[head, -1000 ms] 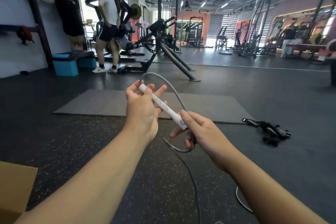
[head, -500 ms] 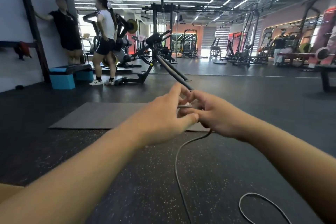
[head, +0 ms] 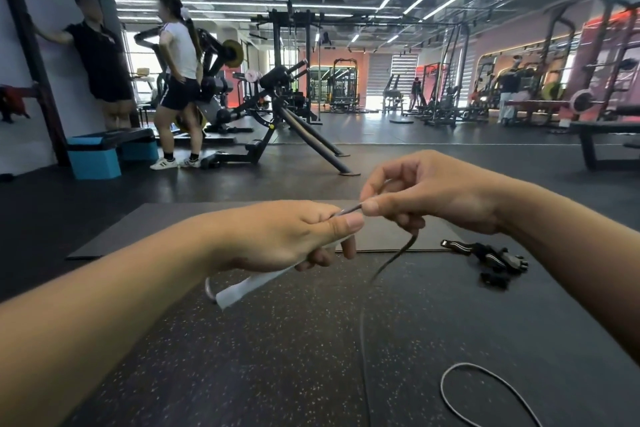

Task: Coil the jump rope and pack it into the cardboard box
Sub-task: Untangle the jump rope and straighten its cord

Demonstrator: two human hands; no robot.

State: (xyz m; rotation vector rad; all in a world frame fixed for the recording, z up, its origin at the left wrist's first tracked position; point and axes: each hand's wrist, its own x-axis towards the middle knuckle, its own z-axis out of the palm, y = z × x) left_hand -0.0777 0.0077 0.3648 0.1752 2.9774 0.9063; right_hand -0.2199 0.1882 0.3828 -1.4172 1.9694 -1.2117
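Left hand (head: 277, 236) was closed around the white handle (head: 249, 284), whose free end stuck out below the palm, down and to the left; the thumb pressed on top where the rope (head: 391, 260) left the handle. Between the two thumbs a short taut stretch of rope ran across. Right hand (head: 429, 194) pinched the rope between thumb and forefinger, the other fingers loosely curled. From there the rope hung limp to the floor (head: 277, 357), blurred in its drop, and lay in a slack loop at lower right. Judged thin, light, flexible, somewhat springy: likely to uncoil if let go. Handle is the stiff part, the firm hold; rope best gathered loop by loop against it. Box not in view. Black straps (head: 491, 258) lay farther right, apart.
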